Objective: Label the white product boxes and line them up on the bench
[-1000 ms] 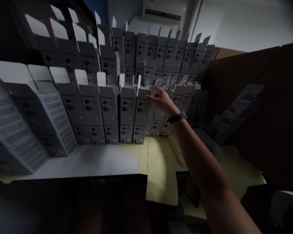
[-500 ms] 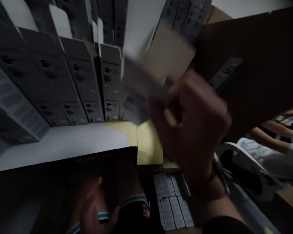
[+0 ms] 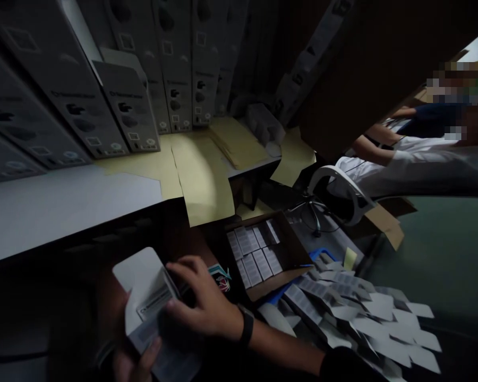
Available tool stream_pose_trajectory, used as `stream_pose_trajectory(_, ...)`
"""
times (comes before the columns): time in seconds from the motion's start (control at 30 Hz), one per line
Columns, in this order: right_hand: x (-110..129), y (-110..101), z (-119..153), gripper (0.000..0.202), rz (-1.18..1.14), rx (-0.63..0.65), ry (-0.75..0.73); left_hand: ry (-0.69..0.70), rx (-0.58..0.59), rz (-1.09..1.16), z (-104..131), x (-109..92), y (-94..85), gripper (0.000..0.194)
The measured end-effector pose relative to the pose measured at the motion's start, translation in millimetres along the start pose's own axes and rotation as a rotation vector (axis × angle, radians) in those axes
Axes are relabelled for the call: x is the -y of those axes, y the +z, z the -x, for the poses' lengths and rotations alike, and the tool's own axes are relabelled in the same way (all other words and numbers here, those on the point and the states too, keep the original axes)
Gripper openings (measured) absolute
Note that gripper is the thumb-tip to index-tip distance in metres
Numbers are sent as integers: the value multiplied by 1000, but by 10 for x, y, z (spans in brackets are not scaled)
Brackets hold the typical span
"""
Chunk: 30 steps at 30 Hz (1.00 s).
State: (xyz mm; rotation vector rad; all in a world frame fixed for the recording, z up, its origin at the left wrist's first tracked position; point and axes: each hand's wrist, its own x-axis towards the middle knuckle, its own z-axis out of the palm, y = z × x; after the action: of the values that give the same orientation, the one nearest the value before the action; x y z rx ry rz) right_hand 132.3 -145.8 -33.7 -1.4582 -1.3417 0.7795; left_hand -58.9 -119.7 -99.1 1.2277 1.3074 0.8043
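At seven o'clock, the left hand grips an open carton; the right hand's grip pinches its flap, which calls for gentle handling.

In my head view I see the grey-and-white carton tilted, low and left of centre. Its white flap is open, dark print showing beside it.

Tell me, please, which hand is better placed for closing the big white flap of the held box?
Probably the right hand: its fingers are at the open end of the box, near the white flap, while the left hand supports the body lower down.
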Motion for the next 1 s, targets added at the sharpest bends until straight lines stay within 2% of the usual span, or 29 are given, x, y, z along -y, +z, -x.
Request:
stream_pose_trajectory(0.07, -184, 119, 132, 71, -143, 152, 103, -158, 101, 95, 69, 82, 3, 68)
stream_pose_trajectory(0.13, -312, 219, 234, 64, -193, 191, 167, -211, 189, 117, 97, 171, 0, 65)
stream_pose_trajectory(0.23, -358, 238, 289, 49, -178, 200, 185, -106, 200, -21, 78, 253, 6, 56)
stream_pose_trajectory(0.37, -280, 82, 226, 42, -161, 267, 151, 52, 28, -135, 60, 202, 71, 48)
stream_pose_trajectory(0.43, -262, 5, 193, 42, -147, 296, 172, 48, 62, -136, 58, 138, 96, 47)
stream_pose_trajectory(0.5, -287, -46, 165, 44, -165, 319, 201, 25, 160, -155, 39, 79, 95, 44)
stream_pose_trajectory(0.57, -352, -70, 120, 55, -255, 286, 214, 16, 252, -191, -12, 41, 75, 41)
stream_pose_trajectory(0.67, -474, -73, -8, 92, -495, 156, 252, 68, 386, -242, -127, 15, 63, 38)
stream_pose_trajectory(0.7, -504, -74, -60, 94, -553, 127, 269, 94, 426, -254, -162, 9, 74, 37)
stream_pose_trajectory(0.77, -532, -85, -146, 71, -594, 145, 260, 167, 471, -270, -203, -4, 125, 34)
stream_pose_trajectory(0.83, -530, -111, -185, 45, -571, 216, 191, 271, 446, -241, -196, -16, 200, 27)
stream_pose_trajectory(0.93, -531, -161, -147, 34, -508, 311, 113, 364, 320, -24, -133, -33, 304, 9)
stream_pose_trajectory(1.0, -549, -184, -97, 31, -429, 330, 103, 333, 245, 142, -106, -62, 331, 21)
